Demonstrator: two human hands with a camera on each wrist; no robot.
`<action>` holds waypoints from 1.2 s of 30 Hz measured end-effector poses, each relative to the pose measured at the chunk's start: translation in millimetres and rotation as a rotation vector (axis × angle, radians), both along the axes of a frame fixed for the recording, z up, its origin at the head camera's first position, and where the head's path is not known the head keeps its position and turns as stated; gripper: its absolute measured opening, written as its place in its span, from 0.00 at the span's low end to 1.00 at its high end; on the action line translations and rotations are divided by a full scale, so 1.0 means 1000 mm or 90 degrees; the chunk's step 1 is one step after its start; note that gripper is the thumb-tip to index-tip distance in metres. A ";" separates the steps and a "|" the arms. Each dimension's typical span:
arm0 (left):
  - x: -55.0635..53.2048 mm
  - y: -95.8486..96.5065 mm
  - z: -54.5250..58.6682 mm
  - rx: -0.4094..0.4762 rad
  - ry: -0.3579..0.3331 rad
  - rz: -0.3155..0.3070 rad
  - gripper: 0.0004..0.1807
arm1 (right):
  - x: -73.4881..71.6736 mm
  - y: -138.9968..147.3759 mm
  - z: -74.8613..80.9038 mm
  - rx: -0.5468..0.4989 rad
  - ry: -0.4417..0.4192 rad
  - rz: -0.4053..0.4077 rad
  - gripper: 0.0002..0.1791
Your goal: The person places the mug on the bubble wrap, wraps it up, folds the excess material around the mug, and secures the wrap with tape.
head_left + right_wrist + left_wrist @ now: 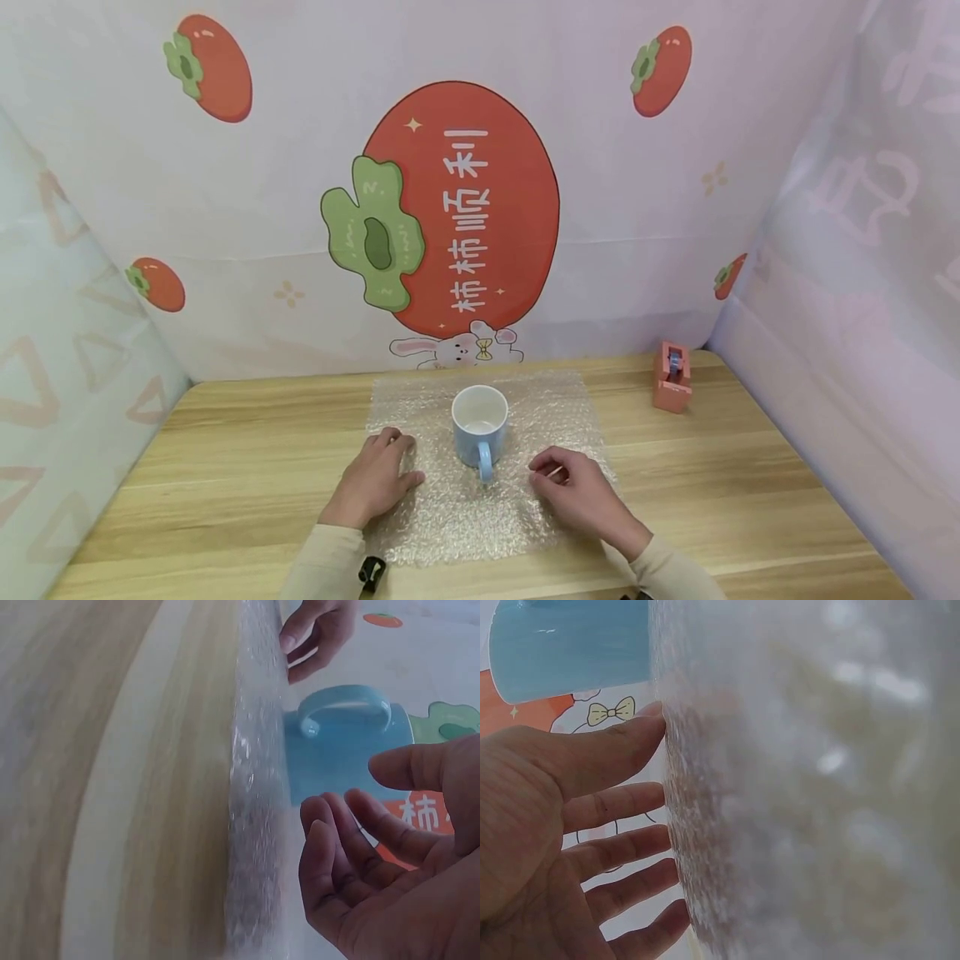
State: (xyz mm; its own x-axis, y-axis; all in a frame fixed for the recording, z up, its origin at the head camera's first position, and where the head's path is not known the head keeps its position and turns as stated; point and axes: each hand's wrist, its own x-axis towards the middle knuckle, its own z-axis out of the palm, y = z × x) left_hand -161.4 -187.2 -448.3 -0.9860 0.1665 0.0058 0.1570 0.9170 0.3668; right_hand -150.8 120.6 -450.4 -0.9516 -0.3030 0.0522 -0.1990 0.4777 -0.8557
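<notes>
A light blue mug (480, 425) with a white inside stands upright on a sheet of bubble wrap (480, 529), its handle toward me. My left hand (377, 479) rests with its fingertips on the wrap's left part, thumb pointing at the mug. In the left wrist view the fingers (622, 847) are spread and meet the wrap's surface. To the right of the mug, my right hand (577, 492) hovers over the wrap with loosely bent fingers. The right wrist view shows a gap between its thumb and fingers (352, 855), with nothing held.
A pink tape dispenser (672, 377) stands at the back right of the wooden table (262, 450). Behind the table hangs a white cloth backdrop (300, 125) printed with persimmons, and more cloth closes off both sides. A black wrist strap (371, 573) shows by the left sleeve.
</notes>
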 end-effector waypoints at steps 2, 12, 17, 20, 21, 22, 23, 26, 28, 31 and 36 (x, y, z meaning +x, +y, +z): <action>0.000 0.000 0.000 0.001 -0.002 0.000 0.27 | 0.000 0.005 0.000 0.017 0.011 0.012 0.06; 0.000 0.000 0.000 -0.003 0.000 0.000 0.27 | -0.003 0.028 0.009 0.075 0.013 0.133 0.06; 0.000 0.000 0.000 0.001 0.005 -0.001 0.27 | -0.005 0.041 0.010 0.082 0.008 0.166 0.06; 0.000 0.000 0.000 0.004 0.005 0.000 0.27 | -0.006 0.049 0.008 0.085 0.016 0.175 0.06; 0.001 0.000 0.000 0.005 0.005 0.000 0.27 | -0.007 0.052 0.007 0.087 0.019 0.176 0.06; 0.001 0.000 0.000 0.007 0.005 0.000 0.27 | -0.007 0.055 0.007 0.089 0.021 0.176 0.06; 0.001 0.000 0.000 0.008 0.008 -0.001 0.27 | -0.008 0.058 0.006 0.092 0.024 0.176 0.06; 0.001 0.001 0.000 0.011 0.009 0.001 0.27 | -0.008 0.067 0.004 0.098 0.030 0.174 0.06; 0.001 0.001 0.001 0.010 0.013 -0.001 0.27 | -0.008 0.072 0.002 0.098 0.031 0.173 0.07; 0.001 0.001 0.000 0.010 0.012 0.000 0.27 | -0.008 0.079 0.001 0.100 0.026 0.176 0.09; 0.001 0.000 0.001 0.007 0.010 0.000 0.26 | -0.006 0.085 0.001 0.114 0.019 0.180 0.14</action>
State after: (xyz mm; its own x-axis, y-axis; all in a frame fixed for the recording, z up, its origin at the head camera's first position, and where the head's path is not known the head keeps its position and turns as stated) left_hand -160.7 -186.8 -447.8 -0.9858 0.1664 0.0231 0.1629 0.9131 0.3737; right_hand -156.9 206.0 -449.6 -0.8277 -0.5612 0.0012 -0.3689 0.5426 -0.7547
